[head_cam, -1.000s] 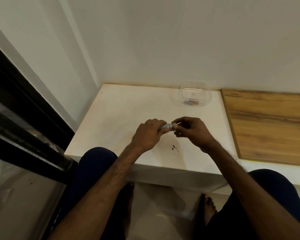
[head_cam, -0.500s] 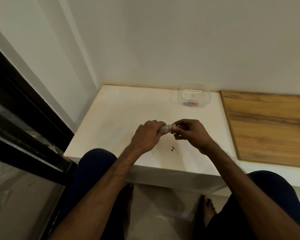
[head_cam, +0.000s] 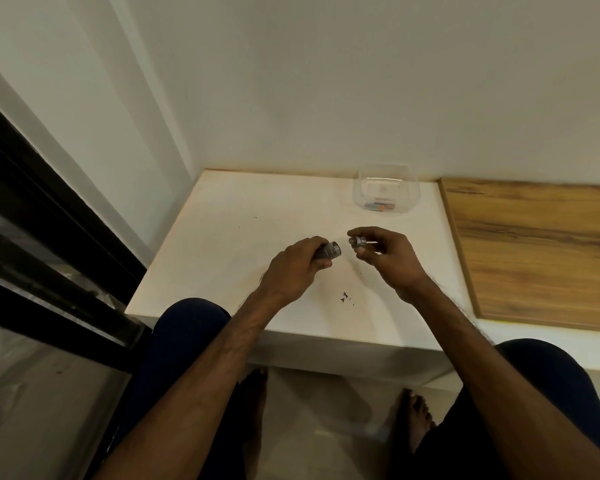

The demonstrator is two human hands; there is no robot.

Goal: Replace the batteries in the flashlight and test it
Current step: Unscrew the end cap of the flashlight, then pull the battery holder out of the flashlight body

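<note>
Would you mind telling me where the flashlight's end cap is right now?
The cap is pinched in the right hand, just right of the flashlight body, above the white table.

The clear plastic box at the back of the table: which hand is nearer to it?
Right. The right hand is just in front of the clear box, holding the cap; the left hand is farther left, holding the flashlight body.

Dim, soft light; wide-angle edge distortion
</note>
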